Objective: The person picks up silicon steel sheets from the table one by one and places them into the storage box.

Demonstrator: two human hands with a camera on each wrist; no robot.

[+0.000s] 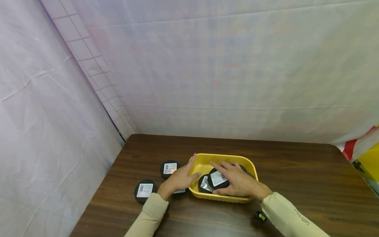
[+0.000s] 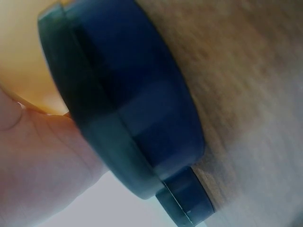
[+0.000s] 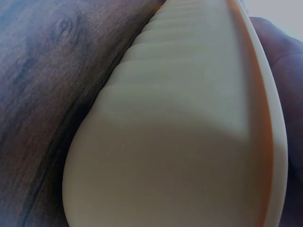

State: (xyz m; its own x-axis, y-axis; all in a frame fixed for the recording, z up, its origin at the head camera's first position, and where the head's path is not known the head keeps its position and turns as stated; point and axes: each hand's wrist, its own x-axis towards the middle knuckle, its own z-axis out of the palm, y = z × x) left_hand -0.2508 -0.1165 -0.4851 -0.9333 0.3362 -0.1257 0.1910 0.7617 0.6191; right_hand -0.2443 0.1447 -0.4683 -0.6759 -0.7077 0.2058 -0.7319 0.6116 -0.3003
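Note:
A yellow plastic basket stands on the table with several round black lidded jars inside, their labels white with barcodes. Inside it, my right hand grips one labelled black jar, thumb at the near side and fingers across the far side. Beneath that jar lies another, partly covered jar. My left hand is at the basket's left rim, index finger straight and thumb reaching over the inside. Close beside the left hand, a dark round jar fills the left wrist view. The right wrist view shows the basket's ribbed outer wall.
Left of the basket, more round jars lie label up: one farther back, one nearer the left, another partly under the left forearm. A small black item with a yellow mark sits by the right sleeve. White curtains hang behind the table.

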